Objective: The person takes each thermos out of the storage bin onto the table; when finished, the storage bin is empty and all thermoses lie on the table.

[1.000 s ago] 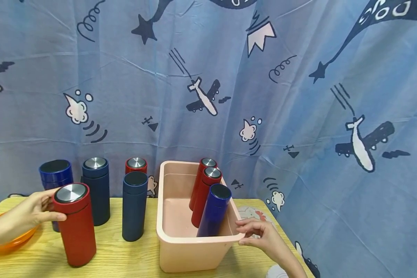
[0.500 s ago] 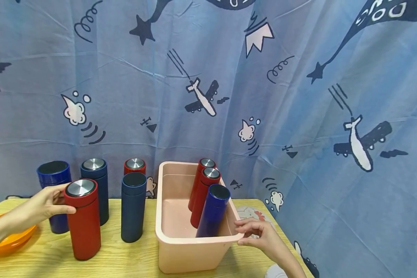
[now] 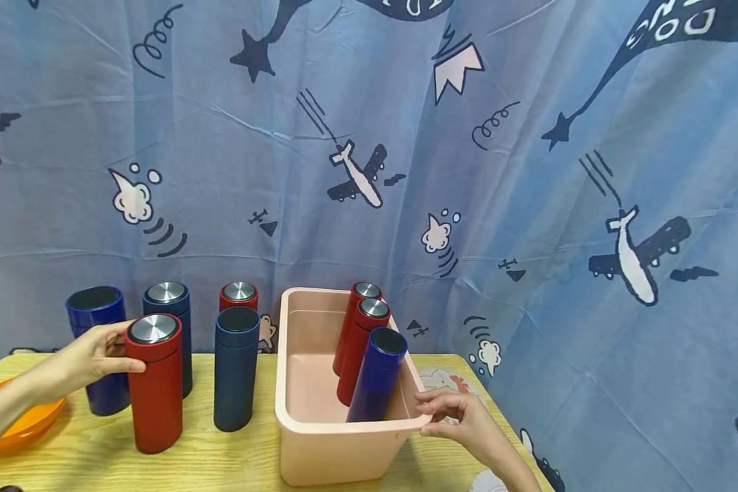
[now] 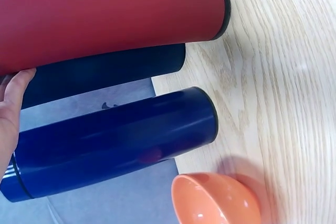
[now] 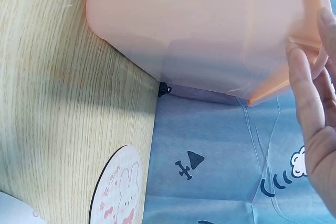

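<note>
In the head view my left hand (image 3: 89, 362) grips a red thermos (image 3: 155, 400) with a silver lid near its top. The thermos is upright, in front of a dark blue thermos (image 3: 173, 342) and right of a bright blue thermos (image 3: 106, 393). My right hand (image 3: 461, 420) pinches the right front corner of the pink bin (image 3: 335, 454); the right wrist view shows fingers (image 5: 304, 90) along its rim. Inside the bin, two red thermoses and a blue thermos (image 3: 376, 379) lean toward the right wall.
A navy thermos (image 3: 236, 379) stands left of the bin, partly hiding a red thermos (image 3: 240, 295) behind it. An orange bowl (image 3: 33, 424) sits at the table's left. Round coasters, one with a rabbit (image 5: 121, 187), lie right of the bin. A patterned curtain (image 3: 320, 225) hangs behind the table.
My left hand has moved the red thermos a little to the right and farther from me, overlapping more of the dark blue thermos. My right hand has stayed at the bin's corner.
</note>
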Motion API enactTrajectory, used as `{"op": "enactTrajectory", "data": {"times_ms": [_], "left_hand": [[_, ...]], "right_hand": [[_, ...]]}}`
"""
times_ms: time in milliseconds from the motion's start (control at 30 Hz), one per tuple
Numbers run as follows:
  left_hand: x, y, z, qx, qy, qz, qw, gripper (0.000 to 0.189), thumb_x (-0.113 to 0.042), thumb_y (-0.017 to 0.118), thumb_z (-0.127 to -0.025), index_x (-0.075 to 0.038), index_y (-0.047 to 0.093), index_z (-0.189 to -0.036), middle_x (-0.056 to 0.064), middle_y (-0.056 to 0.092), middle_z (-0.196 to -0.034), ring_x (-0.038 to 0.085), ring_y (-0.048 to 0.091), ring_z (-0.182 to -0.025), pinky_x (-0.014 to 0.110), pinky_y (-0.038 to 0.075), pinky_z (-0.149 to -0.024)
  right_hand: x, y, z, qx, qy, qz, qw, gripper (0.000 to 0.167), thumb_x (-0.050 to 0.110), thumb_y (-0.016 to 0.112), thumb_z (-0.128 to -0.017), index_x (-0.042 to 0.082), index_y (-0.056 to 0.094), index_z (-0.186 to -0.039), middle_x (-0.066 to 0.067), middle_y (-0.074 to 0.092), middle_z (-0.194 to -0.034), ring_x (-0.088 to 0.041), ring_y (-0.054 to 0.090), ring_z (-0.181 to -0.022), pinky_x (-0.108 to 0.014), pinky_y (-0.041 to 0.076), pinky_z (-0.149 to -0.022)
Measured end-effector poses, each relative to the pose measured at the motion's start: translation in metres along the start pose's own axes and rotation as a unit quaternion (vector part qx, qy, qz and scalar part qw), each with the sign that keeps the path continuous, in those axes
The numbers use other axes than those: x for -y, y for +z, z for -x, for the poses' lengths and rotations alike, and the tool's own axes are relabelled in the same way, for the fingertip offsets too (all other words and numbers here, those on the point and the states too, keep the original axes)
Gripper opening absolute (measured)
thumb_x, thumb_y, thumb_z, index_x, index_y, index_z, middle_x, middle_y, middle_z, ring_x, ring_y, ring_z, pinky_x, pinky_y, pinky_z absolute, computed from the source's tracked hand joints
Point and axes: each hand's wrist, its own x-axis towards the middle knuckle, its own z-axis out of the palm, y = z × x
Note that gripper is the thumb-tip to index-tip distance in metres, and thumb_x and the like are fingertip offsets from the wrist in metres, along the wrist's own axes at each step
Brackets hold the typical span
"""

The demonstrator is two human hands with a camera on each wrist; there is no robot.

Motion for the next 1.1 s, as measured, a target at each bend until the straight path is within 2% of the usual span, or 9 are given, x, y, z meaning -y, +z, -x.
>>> {"op": "enactTrajectory", "data": {"times_ms": [333,467,567,633,767,867,967,1000,1100], "left_hand": [[0.003,0.001,-0.006,0.008,-0.003,-0.001,1.0000,0.059,0.003,0.061,-0.090,0.028,0.027,-0.131,-0.025,0.061,-0.108,-0.003,0.060,-0.094,0.016,0.052,-0.075],[0.002,0.003,-0.006,-0.002,-0.055,-0.022,0.9982,0.067,-0.004,0.065,-0.090,0.027,0.025,-0.134,0.009,0.066,-0.115,-0.007,0.059,-0.092,0.016,0.051,-0.075],[0.001,0.004,-0.006,-0.009,-0.091,-0.024,0.9955,0.074,-0.009,0.067,-0.090,0.026,0.021,-0.136,0.034,0.055,-0.121,-0.011,0.056,-0.092,0.016,0.051,-0.076],[0.003,0.005,-0.005,-0.014,-0.099,-0.023,0.9947,0.077,-0.010,0.067,-0.090,0.025,0.019,-0.138,0.037,0.052,-0.124,-0.013,0.054,-0.092,0.016,0.051,-0.076],[0.007,0.007,-0.002,-0.029,-0.089,-0.005,0.9956,0.077,-0.006,0.068,-0.088,0.024,0.018,-0.139,0.028,0.057,-0.124,-0.014,0.054,-0.095,0.016,0.051,-0.076],[0.009,0.005,-0.002,-0.014,-0.069,0.020,0.9973,0.071,-0.003,0.065,-0.089,0.024,0.021,-0.138,0.005,0.064,-0.119,-0.010,0.057,-0.097,0.016,0.051,-0.078],[0.012,-0.001,-0.003,0.020,-0.045,0.047,0.9977,0.061,-0.001,0.061,-0.092,0.023,0.026,-0.135,-0.014,0.063,-0.115,-0.006,0.058,-0.099,0.017,0.052,-0.079],[0.012,-0.003,-0.003,0.031,-0.042,0.061,0.9967,0.056,0.000,0.060,-0.092,0.018,0.031,-0.137,-0.019,0.062,-0.114,-0.005,0.059,-0.100,0.017,0.052,-0.080],[0.015,-0.009,-0.003,0.068,-0.022,0.102,0.9923,0.043,0.002,0.055,-0.094,-0.008,0.045,-0.135,-0.019,0.062,-0.116,-0.001,0.060,-0.103,0.019,0.052,-0.082]], "right_hand": [[-0.002,0.001,0.000,0.001,-0.006,-0.005,1.0000,0.025,0.006,0.073,-0.083,-0.014,0.068,-0.096,-0.033,0.060,-0.113,-0.004,0.063,-0.088,-0.024,0.055,-0.070],[-0.002,0.001,0.000,0.001,-0.015,-0.005,0.9999,0.025,0.006,0.072,-0.083,-0.015,0.067,-0.096,-0.032,0.061,-0.112,-0.004,0.063,-0.090,-0.024,0.055,-0.070],[-0.002,0.000,0.000,-0.002,-0.020,-0.003,0.9998,0.025,0.006,0.073,-0.083,-0.015,0.068,-0.096,-0.032,0.062,-0.112,-0.004,0.063,-0.090,-0.024,0.056,-0.070],[-0.002,0.000,0.000,-0.003,-0.022,-0.001,0.9997,0.026,0.006,0.073,-0.082,-0.015,0.067,-0.097,-0.031,0.062,-0.111,-0.004,0.064,-0.088,-0.024,0.056,-0.071],[-0.002,0.001,0.000,-0.004,-0.022,0.004,0.9997,0.028,0.007,0.074,-0.082,-0.015,0.067,-0.097,-0.032,0.062,-0.110,-0.005,0.064,-0.087,-0.024,0.056,-0.071],[-0.003,0.001,0.000,-0.006,-0.011,0.005,0.9999,0.029,0.010,0.074,-0.082,-0.014,0.068,-0.098,-0.032,0.061,-0.111,-0.004,0.063,-0.089,-0.025,0.056,-0.071],[-0.003,0.001,0.000,-0.008,-0.002,0.004,1.0000,0.030,0.012,0.075,-0.081,-0.013,0.068,-0.098,-0.032,0.061,-0.112,-0.003,0.063,-0.089,-0.024,0.056,-0.071],[-0.003,0.001,0.000,-0.007,-0.002,0.003,1.0000,0.031,0.012,0.075,-0.081,-0.013,0.068,-0.098,-0.033,0.061,-0.112,-0.003,0.063,-0.089,-0.025,0.056,-0.071],[-0.004,0.001,0.000,-0.005,-0.007,0.002,1.0000,0.031,0.012,0.075,-0.082,-0.014,0.068,-0.098,-0.033,0.061,-0.112,-0.004,0.064,-0.088,-0.025,0.056,-0.072]]}}
